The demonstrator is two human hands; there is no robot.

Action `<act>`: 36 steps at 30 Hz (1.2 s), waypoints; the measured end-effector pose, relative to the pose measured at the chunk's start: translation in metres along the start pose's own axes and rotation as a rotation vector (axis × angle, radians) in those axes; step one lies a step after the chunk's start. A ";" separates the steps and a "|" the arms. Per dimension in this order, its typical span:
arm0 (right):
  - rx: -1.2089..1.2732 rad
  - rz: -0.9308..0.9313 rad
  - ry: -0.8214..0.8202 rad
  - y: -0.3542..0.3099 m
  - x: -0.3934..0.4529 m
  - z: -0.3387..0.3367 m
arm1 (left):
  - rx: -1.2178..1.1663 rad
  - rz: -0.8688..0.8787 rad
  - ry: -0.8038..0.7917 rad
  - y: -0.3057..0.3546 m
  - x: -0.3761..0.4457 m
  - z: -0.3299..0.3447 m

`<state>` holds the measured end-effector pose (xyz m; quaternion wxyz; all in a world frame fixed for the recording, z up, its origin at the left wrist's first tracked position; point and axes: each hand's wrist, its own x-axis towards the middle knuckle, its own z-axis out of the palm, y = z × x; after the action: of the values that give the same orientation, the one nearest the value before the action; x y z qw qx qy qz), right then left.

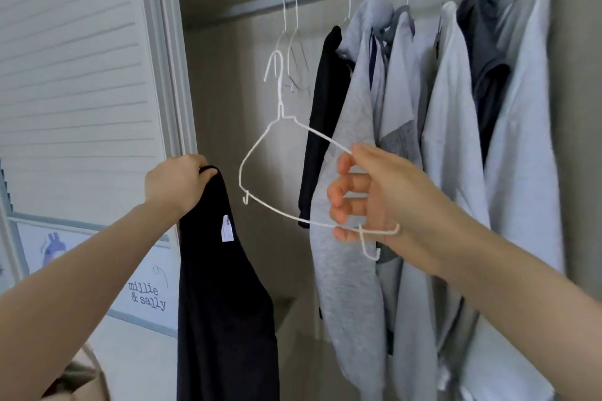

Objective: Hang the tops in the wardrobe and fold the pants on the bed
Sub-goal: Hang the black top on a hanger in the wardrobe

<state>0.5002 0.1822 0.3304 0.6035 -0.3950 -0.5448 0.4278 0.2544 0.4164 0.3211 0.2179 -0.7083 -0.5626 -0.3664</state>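
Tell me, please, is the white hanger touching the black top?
Apart: the head view shows bare wall between the white hanger and the black top.

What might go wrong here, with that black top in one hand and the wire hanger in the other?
The left hand grips the black top only by one bunched edge, so it could slip off or go onto the hanger crooked. The right hand holds the white hanger near hanging clothes; its small side hook could snag the grey sweatshirt.
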 end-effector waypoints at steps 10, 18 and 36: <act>-0.002 0.025 -0.253 -0.029 -0.043 -0.048 | 0.007 -0.077 -0.081 0.001 -0.008 0.008; -0.014 0.115 -0.278 0.014 -0.017 -0.048 | -0.777 0.071 -0.182 0.024 -0.013 -0.014; 0.441 -0.111 -0.380 0.042 -0.018 -0.079 | -0.425 0.513 0.152 0.086 -0.017 -0.081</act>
<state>0.5747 0.1779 0.2777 0.5843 -0.1367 -0.5627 0.5686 0.3122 0.3235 0.3685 0.1920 -0.8270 -0.2592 -0.4604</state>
